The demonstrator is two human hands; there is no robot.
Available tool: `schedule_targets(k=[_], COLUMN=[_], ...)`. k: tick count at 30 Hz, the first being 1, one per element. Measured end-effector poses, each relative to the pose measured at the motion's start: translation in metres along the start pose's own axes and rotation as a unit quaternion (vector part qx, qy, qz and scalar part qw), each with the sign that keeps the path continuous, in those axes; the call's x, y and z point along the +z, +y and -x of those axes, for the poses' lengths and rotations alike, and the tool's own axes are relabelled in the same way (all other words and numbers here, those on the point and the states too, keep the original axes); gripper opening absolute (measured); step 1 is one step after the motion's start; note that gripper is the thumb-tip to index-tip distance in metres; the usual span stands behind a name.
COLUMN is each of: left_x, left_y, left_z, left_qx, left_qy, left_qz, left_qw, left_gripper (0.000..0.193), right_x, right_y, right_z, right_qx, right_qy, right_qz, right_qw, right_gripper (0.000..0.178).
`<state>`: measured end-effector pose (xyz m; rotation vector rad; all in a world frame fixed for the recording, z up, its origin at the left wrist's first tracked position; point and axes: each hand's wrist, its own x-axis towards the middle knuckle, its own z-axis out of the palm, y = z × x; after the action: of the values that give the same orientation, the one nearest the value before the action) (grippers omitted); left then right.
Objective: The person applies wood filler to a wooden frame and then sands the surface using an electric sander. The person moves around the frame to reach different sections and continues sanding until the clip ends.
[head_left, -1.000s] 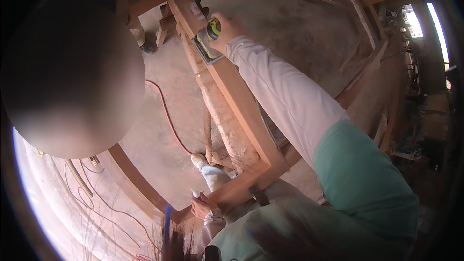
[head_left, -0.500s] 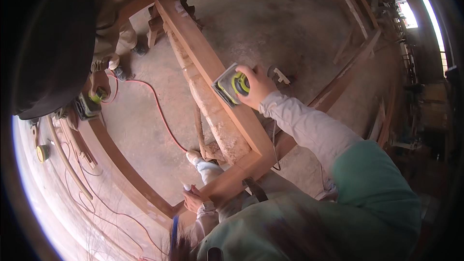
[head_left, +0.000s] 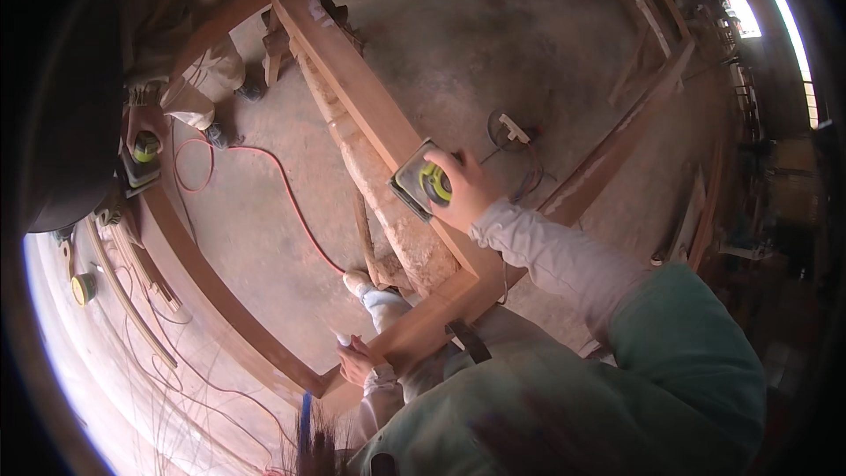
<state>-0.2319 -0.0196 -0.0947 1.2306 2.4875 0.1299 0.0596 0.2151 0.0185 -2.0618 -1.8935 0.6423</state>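
Note:
My right hand (head_left: 463, 189) grips the top of a green and grey palm sander (head_left: 419, 178). The sander's flat pad sits on the long right rail of a wooden frame (head_left: 359, 92), not far from its near corner. Lower down, beside the near rail, my left hand (head_left: 355, 361) is closed around a small white object (head_left: 343, 338). Only its pale, pointed end shows above the fingers; its kind cannot be made out.
At the left, another person's hand (head_left: 141, 123) holds a similar green sander (head_left: 144, 152) on the frame's left rail. A red hose (head_left: 291, 203) curves over the floor inside the frame. A rough log (head_left: 388, 203) lies under the right rail. Timber (head_left: 617, 154) stands at right.
My right hand and the sander have slid a little toward me along the rail. The other person's sander has shifted left and up in view. My left hand stays nearly in place.

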Motion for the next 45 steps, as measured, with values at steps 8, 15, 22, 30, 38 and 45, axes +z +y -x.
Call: schedule_targets(k=[8,15,22,30,38,45], left_x=[0.007,0.005,-0.001,0.008,0.002,-0.006], left_y=[0.009,0.007,0.007,0.0,0.006,0.016], left_z=[0.001,0.0,-0.001,0.0,-0.004,-0.003], left_qx=[0.007,0.012,0.013,0.0,-0.006,-0.026], left_qy=[0.015,0.029,0.008,0.011,-0.013,-0.031], left_qz=[-0.013,0.009,0.002,0.0,-0.007,-0.004], left_qw=[1.0,0.999,1.0,1.0,1.0,0.999], left_gripper=[0.03,0.028,0.028,0.025,0.03,0.028], right_x=[-0.016,-0.001,-0.015,-0.012,-0.017,-0.024], right_y=[-0.034,0.02,0.04,-0.04,-0.031,0.035], right_z=[-0.112,0.024,0.097,-0.087,-0.118,0.053], right_qx=[0.026,-0.007,0.012,0.079,0.035,0.042], right_qy=[0.004,0.002,0.044,-0.005,-0.003,-0.026], right_qz=[0.051,0.001,0.002,0.024,0.046,0.026], right_qw=[0.998,1.0,0.999,0.997,0.998,0.998], right_gripper=[0.065,0.07,0.068,0.061,0.065,0.065])
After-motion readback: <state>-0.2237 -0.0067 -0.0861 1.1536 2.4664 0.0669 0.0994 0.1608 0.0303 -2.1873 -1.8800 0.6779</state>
